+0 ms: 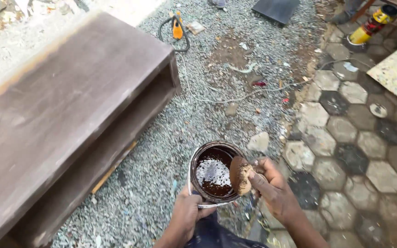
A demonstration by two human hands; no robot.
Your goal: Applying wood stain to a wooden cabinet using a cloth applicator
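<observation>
A long brown-stained wooden cabinet (65,115) lies on gravel beside hexagonal paving (345,133). Near its end, the left hand (187,216) grips a tin of dark stain (213,172) by its rim, while the right hand (272,188) pinches a stained sponge (240,175) over the tin's edge.

We are in an outdoor workshop yard, the sort used for finishing furniture. A bare wooden cabinet (65,115) lies on loose gravel (217,82) beside hexagonal paving stones (345,133). An open tin of dark stain (214,172), an orange power tool (177,28) with its cable, and scattered scraps mark it as a working place.
</observation>
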